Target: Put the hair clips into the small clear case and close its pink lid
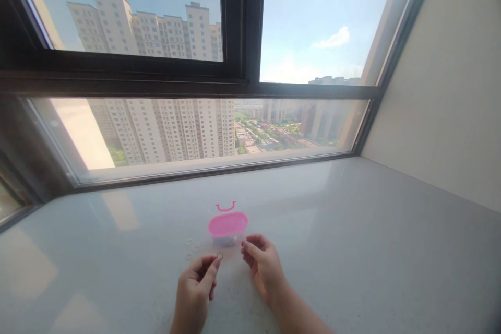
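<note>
My left hand (198,284) pinches a small thin dark ring (219,255) between thumb and forefinger, just above the white sill. Opposite it, my right hand (263,263) is closed, thumb against fingertips; whatever it holds, if anything, is too small to make out. Beyond both hands stands a small clear box (225,241) with a pink oval lid (228,224) on it. A loose pink handle (226,206) lies behind the box. Several small pale rings (191,249) lie on the surface left of the box, close to my left hand.
The glossy white sill (352,250) runs under everything. At its far side rises a dark window frame (219,169), with tall buildings (172,130) outside. A plain wall (450,94) borders the sill on the right. Patches of sunlight fall on the left part.
</note>
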A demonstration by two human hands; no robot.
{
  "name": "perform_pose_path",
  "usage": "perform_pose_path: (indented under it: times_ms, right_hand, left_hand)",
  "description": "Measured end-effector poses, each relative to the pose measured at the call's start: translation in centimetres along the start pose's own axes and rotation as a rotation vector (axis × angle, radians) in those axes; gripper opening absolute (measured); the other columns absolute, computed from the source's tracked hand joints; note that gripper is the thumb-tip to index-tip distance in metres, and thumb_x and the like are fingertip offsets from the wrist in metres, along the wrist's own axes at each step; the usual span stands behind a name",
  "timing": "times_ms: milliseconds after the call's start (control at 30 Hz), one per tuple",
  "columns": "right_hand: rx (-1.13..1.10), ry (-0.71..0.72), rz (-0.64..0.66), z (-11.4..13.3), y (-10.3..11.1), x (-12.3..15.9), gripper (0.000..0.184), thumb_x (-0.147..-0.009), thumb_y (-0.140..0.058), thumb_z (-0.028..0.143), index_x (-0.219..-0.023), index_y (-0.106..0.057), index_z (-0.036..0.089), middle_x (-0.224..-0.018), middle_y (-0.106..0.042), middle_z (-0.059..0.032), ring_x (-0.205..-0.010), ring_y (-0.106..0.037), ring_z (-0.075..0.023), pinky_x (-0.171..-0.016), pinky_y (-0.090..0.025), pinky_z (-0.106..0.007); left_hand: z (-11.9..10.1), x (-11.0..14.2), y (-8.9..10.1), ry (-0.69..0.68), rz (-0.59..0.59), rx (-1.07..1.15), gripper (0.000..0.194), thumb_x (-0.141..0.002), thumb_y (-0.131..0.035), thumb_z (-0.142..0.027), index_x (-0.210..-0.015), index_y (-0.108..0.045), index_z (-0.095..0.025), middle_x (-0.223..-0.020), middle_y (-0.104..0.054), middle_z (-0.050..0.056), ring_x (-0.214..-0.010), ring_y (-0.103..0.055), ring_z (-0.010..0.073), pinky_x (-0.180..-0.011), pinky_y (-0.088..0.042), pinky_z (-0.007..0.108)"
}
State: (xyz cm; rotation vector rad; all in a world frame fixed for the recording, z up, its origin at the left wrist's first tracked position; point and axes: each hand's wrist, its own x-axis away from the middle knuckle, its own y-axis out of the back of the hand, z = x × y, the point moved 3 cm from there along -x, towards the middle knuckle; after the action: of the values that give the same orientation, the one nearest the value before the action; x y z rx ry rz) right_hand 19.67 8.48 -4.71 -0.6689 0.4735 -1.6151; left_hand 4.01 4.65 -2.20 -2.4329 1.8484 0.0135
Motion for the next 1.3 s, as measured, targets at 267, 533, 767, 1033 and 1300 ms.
perform_pose_path:
  times_ms: [267,533,767,1033,1300]
  right_hand:
    - [-0.056,-0.038,0.000,-0.2,-0.1,0.3,0.027,-0.055,-0.086,0.022,-0.070,-0.064,0.015,-0.063,-0.065,0.0002,-0.058,-0.056,-0.0095,-0.056,-0.042,-0.019]
    - [-0.052,-0.060,0.003,0.2,-0.4,0.4,0.029,-0.053,-0.087,0.023,-0.068,-0.064,0.015,-0.064,-0.065,-0.0009,-0.057,-0.056,-0.0098,-0.055,-0.041,-0.020]
    - [-0.007,-0.070,0.036,0.2,-0.4,0.7,0.028,-0.053,-0.086,0.024,-0.068,-0.064,0.015,-0.062,-0.066,-0.0010,-0.056,-0.055,-0.0098,-0.055,-0.039,-0.020]
    - [0.077,-0.051,0.064,0.2,-0.5,0.9,0.026,-0.055,-0.085,0.025,-0.067,-0.064,0.015,-0.060,-0.064,-0.0007,-0.055,-0.054,-0.0100,-0.054,-0.038,-0.021]
    - [0.093,-0.092,0.066,-0.3,-0.8,0.9,0.042,-0.052,-0.086,0.032,-0.086,-0.072,0.013,-0.067,-0.063,-0.0011,-0.058,-0.052,-0.0101,-0.057,-0.042,-0.022]
  left_hand:
    - [0.6,-0.4,-0.2,0.168,-0.056,0.210,0.036,-0.054,-0.081,-0.043,-0.067,-0.066,-0.013,-0.040,-0.035,-0.010,-0.036,-0.020,0.0019,-0.035,-0.011,0.016]
    - [1.9,-0.8,0.4,0.198,-0.035,0.168,0.037,-0.063,-0.075,-0.045,-0.078,-0.066,-0.012,-0.034,-0.030,-0.012,-0.033,-0.019,0.0028,-0.033,-0.011,0.017]
    - [1.6,-0.6,0.2,0.186,-0.023,0.137,0.034,-0.067,-0.072,-0.043,-0.079,-0.065,-0.012,-0.034,-0.031,-0.012,-0.033,-0.021,0.0034,-0.034,-0.014,0.017]
    - [1.0,-0.3,0.0,0.186,-0.015,0.103,0.034,-0.068,-0.070,-0.044,-0.079,-0.064,-0.012,-0.036,-0.033,-0.012,-0.033,-0.023,0.0039,-0.034,-0.015,0.017]
    - [0.9,-0.2,-0.1,0.147,-0.003,0.082,0.031,-0.068,-0.070,-0.043,-0.075,-0.063,-0.014,-0.036,-0.036,-0.011,-0.032,-0.027,0.0046,-0.034,-0.020,0.017]
